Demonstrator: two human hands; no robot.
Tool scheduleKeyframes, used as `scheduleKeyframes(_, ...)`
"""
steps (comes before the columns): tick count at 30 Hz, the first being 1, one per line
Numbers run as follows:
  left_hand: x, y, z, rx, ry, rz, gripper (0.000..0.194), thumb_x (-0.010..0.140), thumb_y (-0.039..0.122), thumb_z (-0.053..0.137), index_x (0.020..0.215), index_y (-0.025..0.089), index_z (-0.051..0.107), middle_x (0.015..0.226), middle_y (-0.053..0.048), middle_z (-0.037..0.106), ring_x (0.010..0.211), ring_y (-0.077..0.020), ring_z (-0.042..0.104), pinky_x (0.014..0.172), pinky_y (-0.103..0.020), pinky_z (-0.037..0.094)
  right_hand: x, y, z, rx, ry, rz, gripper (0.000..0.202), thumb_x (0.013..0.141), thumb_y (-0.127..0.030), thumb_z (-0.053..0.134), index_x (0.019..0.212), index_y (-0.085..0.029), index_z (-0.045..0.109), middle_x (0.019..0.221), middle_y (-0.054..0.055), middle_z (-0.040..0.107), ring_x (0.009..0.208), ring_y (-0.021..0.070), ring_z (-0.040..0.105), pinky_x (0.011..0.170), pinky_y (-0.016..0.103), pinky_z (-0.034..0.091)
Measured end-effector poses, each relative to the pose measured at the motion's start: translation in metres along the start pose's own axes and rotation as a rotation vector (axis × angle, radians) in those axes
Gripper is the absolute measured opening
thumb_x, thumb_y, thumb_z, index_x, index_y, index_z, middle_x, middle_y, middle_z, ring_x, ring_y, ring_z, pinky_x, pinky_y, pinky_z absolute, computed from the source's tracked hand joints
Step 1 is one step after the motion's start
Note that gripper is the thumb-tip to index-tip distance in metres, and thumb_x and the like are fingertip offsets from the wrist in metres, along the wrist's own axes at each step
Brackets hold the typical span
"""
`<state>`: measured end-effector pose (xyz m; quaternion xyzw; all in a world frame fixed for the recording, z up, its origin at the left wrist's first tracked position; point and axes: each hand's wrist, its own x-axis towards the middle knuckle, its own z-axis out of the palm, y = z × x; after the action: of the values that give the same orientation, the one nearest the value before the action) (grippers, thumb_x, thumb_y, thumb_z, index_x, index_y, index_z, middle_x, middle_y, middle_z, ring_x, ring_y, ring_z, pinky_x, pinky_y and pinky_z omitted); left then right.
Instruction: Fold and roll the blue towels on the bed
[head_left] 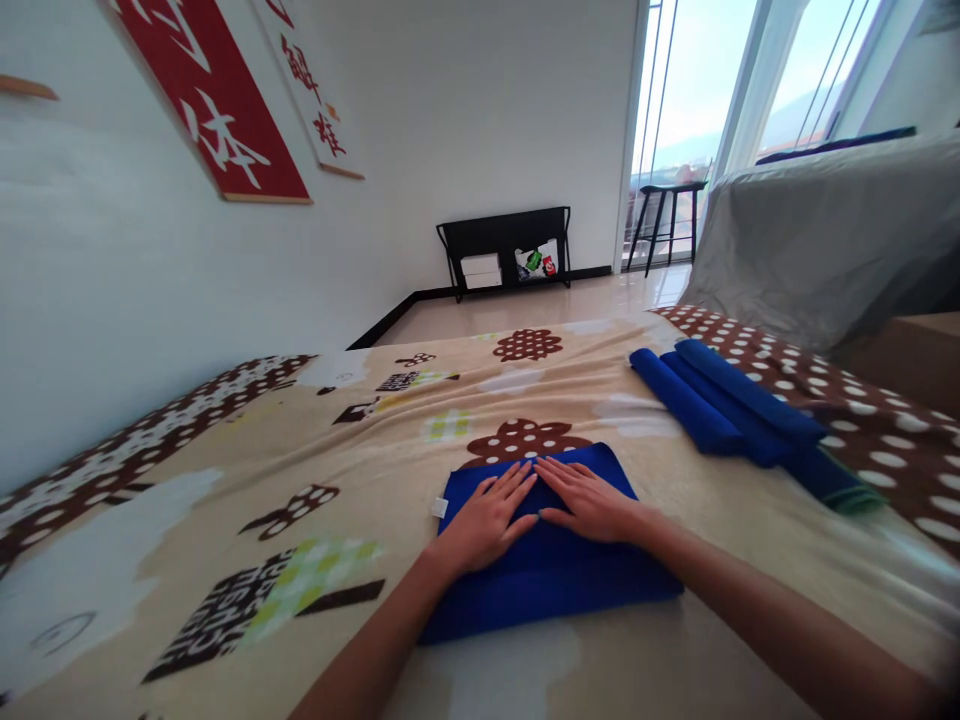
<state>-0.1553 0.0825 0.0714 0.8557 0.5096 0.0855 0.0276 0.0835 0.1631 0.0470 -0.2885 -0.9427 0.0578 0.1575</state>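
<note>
A blue cloth, folded into a flat rectangle, lies on the patterned blanket, with a small white tag at its left edge. My left hand rests palm down on the left part of the cloth, fingers stretched out. On the right part my right hand lies flat as well, its fingers extended and angled toward the left hand. The fingertips of both hands nearly meet near the middle. Neither hand grips anything.
Several rolled or folded blue cloths lie on the blanket at the right. Beyond the bed are a black rack, a stool and a grey covered piece of furniture. A cardboard box stands at the right.
</note>
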Motion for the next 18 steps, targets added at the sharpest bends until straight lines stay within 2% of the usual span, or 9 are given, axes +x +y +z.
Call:
scheduleKeyframes(2,-0.006,-0.009,0.007,0.034,-0.009,-0.063,0.057,0.098,0.051,0.037,0.151,0.034,0.025,0.156,-0.005,0.034,0.144,-0.0187,0.031,0.115,-0.043,0.03,-0.005,0.006,0.007,-0.002,-0.014,0.034,0.063,0.097,-0.06,0.036,0.151,-0.028,0.033,0.155,0.004,0.035,0.143,0.0182,0.031,0.116,0.04,0.028)
scheduleKeyframes(4,-0.018,-0.027,0.012,0.064,0.022,-0.15,0.052,0.1,0.047,0.035,0.15,0.034,0.027,0.156,-0.006,0.033,0.144,-0.0211,0.032,0.114,-0.049,0.031,-0.017,0.023,0.009,-0.015,0.0,0.119,0.058,0.1,-0.054,0.03,0.152,-0.026,0.031,0.156,0.006,0.033,0.144,0.0202,0.028,0.117,0.046,0.025)
scheduleKeyframes(7,-0.041,-0.052,0.011,0.107,0.075,-0.273,0.047,0.101,0.036,0.032,0.147,0.031,0.034,0.154,-0.009,0.038,0.141,-0.0252,0.037,0.109,-0.056,0.034,-0.041,0.051,0.002,-0.039,0.035,0.256,0.053,0.103,-0.046,0.026,0.151,-0.024,0.033,0.154,0.01,0.035,0.144,0.0234,0.029,0.115,0.054,0.024)
scheduleKeyframes(9,-0.058,-0.057,0.005,0.131,0.114,-0.345,0.045,0.1,0.028,0.031,0.144,0.026,0.041,0.151,-0.012,0.042,0.14,-0.0276,0.04,0.106,-0.059,0.036,-0.06,0.06,-0.008,-0.05,0.053,0.314,0.051,0.103,-0.043,0.025,0.149,-0.024,0.036,0.153,0.011,0.036,0.144,0.0243,0.029,0.114,0.056,0.024)
scheduleKeyframes(12,-0.089,-0.039,-0.009,0.171,0.216,-0.345,0.043,0.098,0.022,0.034,0.139,0.023,0.047,0.149,-0.013,0.046,0.138,-0.0261,0.042,0.104,-0.052,0.039,-0.093,0.051,-0.027,-0.043,0.083,0.299,0.049,0.103,-0.041,0.028,0.149,-0.028,0.036,0.155,0.009,0.033,0.144,0.0221,0.029,0.114,0.053,0.028)
scheduleKeyframes(15,-0.127,0.003,-0.019,0.233,0.299,-0.163,0.043,0.093,0.018,0.045,0.136,0.024,0.05,0.14,-0.009,0.056,0.13,-0.0214,0.051,0.103,-0.041,0.042,-0.133,0.021,-0.041,-0.046,0.099,0.148,0.048,0.101,-0.035,0.038,0.149,-0.032,0.036,0.154,0.006,0.037,0.14,0.0208,0.038,0.111,0.048,0.036)
scheduleKeyframes(18,-0.154,0.041,-0.015,0.327,0.281,-0.025,0.051,0.084,0.013,0.052,0.134,0.022,0.051,0.129,-0.007,0.064,0.119,-0.0214,0.058,0.101,-0.037,0.043,-0.164,-0.008,-0.039,-0.12,0.094,-0.019,0.052,0.095,-0.023,0.047,0.145,-0.031,0.041,0.145,0.004,0.05,0.13,0.0211,0.05,0.106,0.045,0.041)
